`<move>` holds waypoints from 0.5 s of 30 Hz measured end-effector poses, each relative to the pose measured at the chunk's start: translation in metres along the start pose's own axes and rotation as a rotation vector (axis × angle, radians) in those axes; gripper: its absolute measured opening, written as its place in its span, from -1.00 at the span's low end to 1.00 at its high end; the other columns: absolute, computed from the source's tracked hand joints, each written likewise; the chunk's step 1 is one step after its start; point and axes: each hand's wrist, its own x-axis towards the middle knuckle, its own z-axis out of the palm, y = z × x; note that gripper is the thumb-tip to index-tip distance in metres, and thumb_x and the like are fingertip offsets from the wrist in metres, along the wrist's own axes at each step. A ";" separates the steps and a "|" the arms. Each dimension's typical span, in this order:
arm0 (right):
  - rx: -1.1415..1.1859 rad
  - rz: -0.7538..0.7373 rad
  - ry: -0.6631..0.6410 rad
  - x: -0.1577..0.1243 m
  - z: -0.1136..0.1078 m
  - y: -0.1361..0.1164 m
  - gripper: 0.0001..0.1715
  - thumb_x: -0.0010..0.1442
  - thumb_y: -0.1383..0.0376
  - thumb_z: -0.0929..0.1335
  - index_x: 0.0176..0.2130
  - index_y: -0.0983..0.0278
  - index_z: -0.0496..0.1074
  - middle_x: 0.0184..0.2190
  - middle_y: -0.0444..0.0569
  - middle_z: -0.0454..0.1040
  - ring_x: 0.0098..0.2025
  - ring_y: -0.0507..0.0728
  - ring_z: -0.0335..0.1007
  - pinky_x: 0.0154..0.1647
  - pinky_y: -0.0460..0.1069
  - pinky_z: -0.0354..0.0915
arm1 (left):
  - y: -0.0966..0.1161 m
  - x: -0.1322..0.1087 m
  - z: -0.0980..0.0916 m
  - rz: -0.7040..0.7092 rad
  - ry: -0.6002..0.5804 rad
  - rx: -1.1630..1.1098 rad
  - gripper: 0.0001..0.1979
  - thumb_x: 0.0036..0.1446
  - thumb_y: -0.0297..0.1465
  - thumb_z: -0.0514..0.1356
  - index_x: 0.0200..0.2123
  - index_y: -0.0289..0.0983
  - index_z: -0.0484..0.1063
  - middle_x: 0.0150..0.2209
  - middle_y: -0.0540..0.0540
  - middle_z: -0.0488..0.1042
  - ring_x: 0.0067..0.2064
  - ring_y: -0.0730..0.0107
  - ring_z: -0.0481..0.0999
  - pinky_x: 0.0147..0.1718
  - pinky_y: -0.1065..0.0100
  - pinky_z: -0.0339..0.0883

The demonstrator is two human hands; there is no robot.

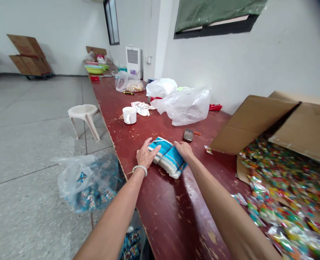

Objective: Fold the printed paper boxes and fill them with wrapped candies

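A bundle of flat blue-and-white packets (pixel 168 159) lies on the dark red table, with a thin dark line across its middle. My left hand (pixel 146 154) holds its left end, thumb on top and fingers along the far side; a pale bead bracelet circles that wrist. Wrapped over the far right edge of the bundle is my right hand (pixel 184 150), its fingertips partly hidden. Just beyond the right hand lies a small dark device (pixel 188 135) with an orange cord.
At right, an open cardboard box (pixel 253 124) spills colourful wrapped candies (pixel 284 202). Farther along the table (pixel 170 213) are a white mug (pixel 129 115) and a clear plastic bag (pixel 189 106). A white stool (pixel 83 111) and a filled plastic bag (pixel 92 184) stand left of the table edge.
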 end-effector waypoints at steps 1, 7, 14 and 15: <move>-0.002 0.006 -0.005 -0.002 -0.001 0.001 -0.46 0.25 0.03 0.21 -0.07 0.28 0.58 -0.05 0.20 0.58 0.05 0.40 0.46 0.04 0.19 0.34 | 0.000 0.000 0.000 0.007 0.010 -0.002 -0.35 0.10 -0.05 0.30 0.24 -0.05 0.33 0.11 -0.10 0.54 0.13 -0.01 0.49 0.18 0.07 0.22; -0.003 0.033 0.019 -0.020 -0.003 0.002 -0.51 0.24 0.12 0.20 -0.06 0.21 0.58 -0.03 0.11 0.57 0.08 0.35 0.45 0.05 0.13 0.33 | 0.000 -0.006 0.002 0.250 0.156 0.117 -0.55 0.23 -0.16 0.20 0.17 -0.06 0.47 0.29 -0.10 0.33 0.25 0.05 0.35 0.22 0.13 0.18; 0.016 0.004 0.065 -0.032 -0.001 0.007 -0.58 0.21 0.17 0.22 -0.10 0.16 0.59 -0.06 0.06 0.58 0.05 0.33 0.47 0.05 0.15 0.34 | 0.003 -0.014 0.003 0.473 0.086 0.423 -0.58 0.15 -0.05 0.25 0.05 0.02 0.56 0.31 -0.13 0.28 0.28 -0.03 0.24 0.23 -0.06 0.07; 0.024 -0.002 0.072 -0.033 -0.001 0.008 -0.58 0.22 0.18 0.22 -0.10 0.16 0.58 -0.06 0.07 0.59 0.05 0.33 0.48 0.05 0.15 0.34 | 0.003 -0.014 0.003 0.472 0.066 0.439 -0.54 0.13 -0.02 0.26 0.07 0.00 0.55 0.30 -0.15 0.29 0.28 -0.04 0.24 0.22 -0.07 0.08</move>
